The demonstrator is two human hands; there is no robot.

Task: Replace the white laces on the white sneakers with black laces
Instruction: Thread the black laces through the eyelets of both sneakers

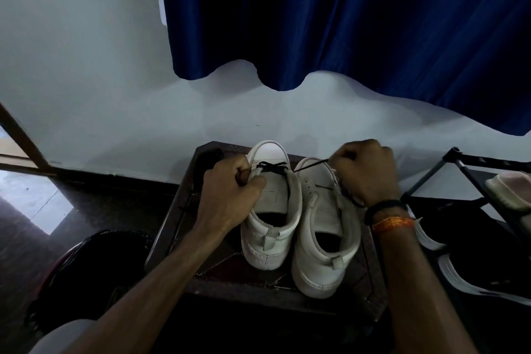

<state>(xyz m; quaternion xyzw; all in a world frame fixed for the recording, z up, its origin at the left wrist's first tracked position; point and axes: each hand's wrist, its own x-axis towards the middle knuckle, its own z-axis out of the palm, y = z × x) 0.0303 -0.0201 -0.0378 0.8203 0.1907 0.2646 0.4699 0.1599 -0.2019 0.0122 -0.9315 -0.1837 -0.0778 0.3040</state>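
Both arms reach forward, bare forearms angling inward; left hand (230, 190) knuckles-up in a tight fist, thumb pressed against the curled fingers; right hand (365, 172) fisted too, pinching tight, bands round its wrist

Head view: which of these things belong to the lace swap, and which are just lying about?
Part of the job:
- left sneaker, gripped by the left hand
- right sneaker
- black lace, pulled taut by the right hand
- dark low table under both

Just lying about:
- blue curtain
- black shoe rack
- dark shoes on the right
- black basket
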